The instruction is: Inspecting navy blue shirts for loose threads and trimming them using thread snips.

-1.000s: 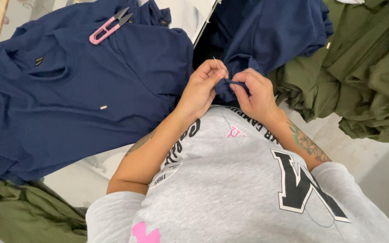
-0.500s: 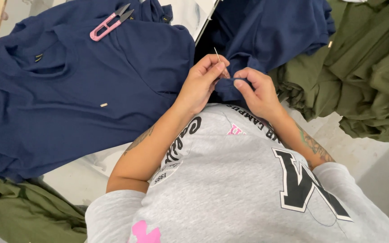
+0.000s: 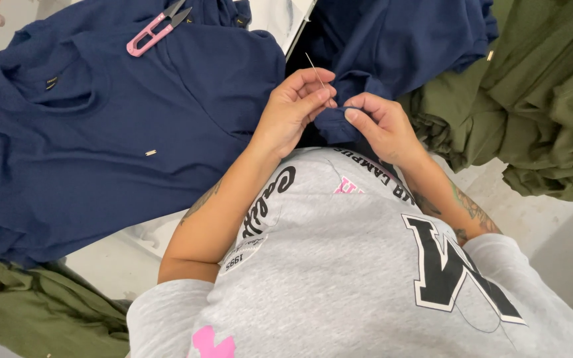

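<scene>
- The needle [image 3: 314,68] is pinched between the thumb and fingertips of the left hand [image 3: 293,109], and its thin shaft sticks up and to the left past the fingers, so most of it is out in the open above the knuckles.
- The lower end of the needle goes down into the pinch, right where the hand meets the navy fabric [image 3: 392,40]. Can't tell if the tip is through the cloth or not.
- The right hand [image 3: 379,126] has a small fold of that same fabric squeezed between thumb and forefinger, just beside the left fingertips, pretty much touching them.
- So both hands are closed in tight pinches, nothing spread wide.
- The left forearm comes up from the lower left at a slant, wrist bent a bit inward, palm side facing the right hand.
- The right forearm comes in from the lower right, with a tattoo showing on it, and the hand is curled with knuckles up.
- Both hands sit close to the chest, right above a grey shirt [image 3: 366,265].
- Pink snips [image 3: 157,30] lie well apart on a second navy garment [image 3: 121,132], upper left.
- Olive garments [image 3: 532,99] are piled to the right, with more olive cloth [image 3: 34,311] at the lower left.
</scene>
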